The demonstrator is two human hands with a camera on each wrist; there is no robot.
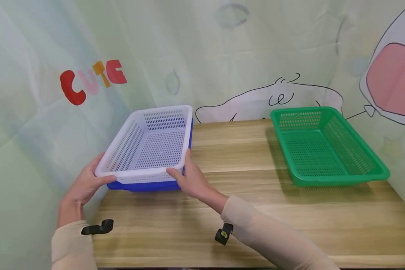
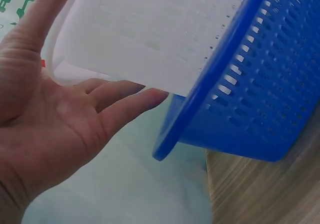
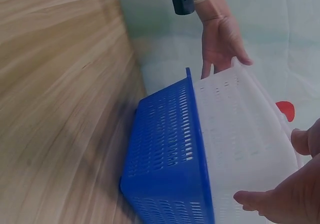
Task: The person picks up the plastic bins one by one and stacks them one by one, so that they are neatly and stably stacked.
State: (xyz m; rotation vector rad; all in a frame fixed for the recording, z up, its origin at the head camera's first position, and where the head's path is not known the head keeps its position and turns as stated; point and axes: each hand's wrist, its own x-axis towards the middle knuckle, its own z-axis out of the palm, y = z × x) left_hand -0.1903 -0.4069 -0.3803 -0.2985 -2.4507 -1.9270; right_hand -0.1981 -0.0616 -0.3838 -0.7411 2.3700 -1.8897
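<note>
- Head view: a white basket (image 1: 152, 144) sits nested in a blue basket (image 1: 145, 185) at the left end of a wooden table (image 1: 243, 150), its near end raised a little out of the blue one. The left hand (image 1: 84, 183) holds the white basket's near left corner, thumb lying over the rim and fingers underneath. The right hand (image 1: 190, 180) holds the near right corner, thumb along the front rim and fingers up the side. A green basket (image 1: 327, 146) stands well apart at the right end of the table. Behind is a pale backdrop with red and orange letters (image 1: 92, 78) and a line drawing.
- Left wrist view: the left hand (image 2: 55, 119) is nearly flat, fingers (image 2: 125, 101) stretched out under the white basket (image 2: 150, 28) and touching its underside, thumb rising along its edge. The hand bears the basket from below, with the fingers barely curled. The blue basket (image 2: 255, 88) lies just below and to the right, its rim hanging past the table (image 2: 270, 194) edge.
- Right wrist view: the right hand (image 3: 290, 194) shows at the lower right, fingertips curled against the white basket (image 3: 240, 134) wall and rim in a light grip. The white basket stands tilted out of the blue basket (image 3: 170, 159), which rests on the table (image 3: 55, 83). The left hand (image 3: 220, 43) holds the far corner.
</note>
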